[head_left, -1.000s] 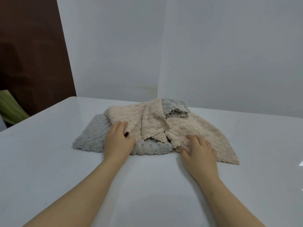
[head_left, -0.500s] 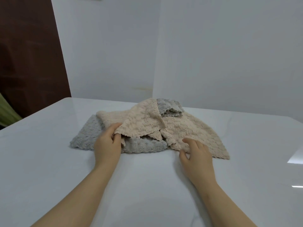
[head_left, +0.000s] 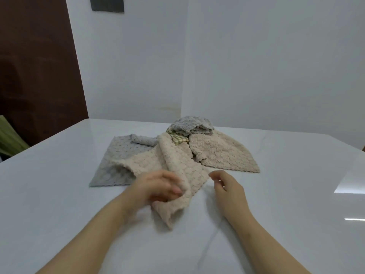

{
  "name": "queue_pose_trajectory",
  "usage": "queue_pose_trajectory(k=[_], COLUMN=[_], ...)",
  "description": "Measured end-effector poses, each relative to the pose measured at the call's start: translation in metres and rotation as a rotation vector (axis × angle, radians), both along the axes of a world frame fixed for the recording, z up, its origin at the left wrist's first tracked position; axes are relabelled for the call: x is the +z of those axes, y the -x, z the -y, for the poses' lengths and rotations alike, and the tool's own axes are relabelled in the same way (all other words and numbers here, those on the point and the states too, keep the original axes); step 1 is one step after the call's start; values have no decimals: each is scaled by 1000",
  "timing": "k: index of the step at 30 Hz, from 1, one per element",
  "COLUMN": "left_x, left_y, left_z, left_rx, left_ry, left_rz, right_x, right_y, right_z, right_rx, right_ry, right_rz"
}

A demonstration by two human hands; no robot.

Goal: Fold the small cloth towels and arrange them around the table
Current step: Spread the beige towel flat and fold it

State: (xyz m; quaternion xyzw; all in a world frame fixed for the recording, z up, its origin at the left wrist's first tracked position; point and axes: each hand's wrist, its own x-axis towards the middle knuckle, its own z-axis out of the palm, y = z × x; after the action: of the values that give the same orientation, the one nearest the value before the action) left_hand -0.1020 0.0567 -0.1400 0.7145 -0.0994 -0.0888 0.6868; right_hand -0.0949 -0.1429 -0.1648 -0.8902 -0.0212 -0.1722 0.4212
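Gripping the beige towel (head_left: 182,169): left hand (head_left: 156,186) (blurred).

One towel (head_left: 178,171) before the towel pile (head_left: 219,153) on the table (head_left: 59,194).

Here's the grey bubble-textured cloth towel (head_left: 118,161), spread flat with one far corner turned over. Draped over its right edge, the beige bubble-textured cloth towel (head_left: 177,167) runs in a long rumpled ridge towards the person. Its near end is lifted and bunched in the left hand (head_left: 158,186), a bit blurred. Further right of the grey one, a beige fluffy cloth towel (head_left: 223,155) lies flat. Beyond the grey one's far right corner, a crumpled grey fluffy cloth towel (head_left: 189,126) sits on a green-and-cream checked cloth (head_left: 178,139), which just peeks out.
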Motion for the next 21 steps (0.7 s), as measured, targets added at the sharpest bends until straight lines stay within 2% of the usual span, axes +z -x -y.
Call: queue_pose_trajectory(k=[1, 2, 3, 4, 6, 8, 12, 15, 18, 21], left_x=[3, 1, -4, -8, -19, -25, -28, -24, -21, -25], left_y=[0, -3, -7, -11, -17, -21, -24, -24, -29, -38], left_z=[-3, -8, -13, -16, -16, -12, -5, -4, -6, -17], left_rx=[123, 305, 501, 635, 646, 575, 473, 495, 676, 690], left_ry=[71, 53, -84, -345, -844, -1050, -992, -895, -998, -1054], left_rz=[26, 124, 243, 317, 357, 313, 457, 486, 519, 395], right_x=[0, 0, 0, 0, 1, 2, 1, -2, -3, 3], right_y=[1, 1, 0, -2, -9, -17, -33, -42, -43, -39], right_z=[0, 0, -1, -2, -7, -14, -25, -30, -25, -9], right_rx=[-13, -22, -27, -33, -56, -88, -130, -76, -6, -56], right_ry=[-20, -39, -41, -9, 150, 297, 467, 516, 363, 125], right_rz=[-5, -13, -25, -48, -130, -187, -195, -87, 22, 95])
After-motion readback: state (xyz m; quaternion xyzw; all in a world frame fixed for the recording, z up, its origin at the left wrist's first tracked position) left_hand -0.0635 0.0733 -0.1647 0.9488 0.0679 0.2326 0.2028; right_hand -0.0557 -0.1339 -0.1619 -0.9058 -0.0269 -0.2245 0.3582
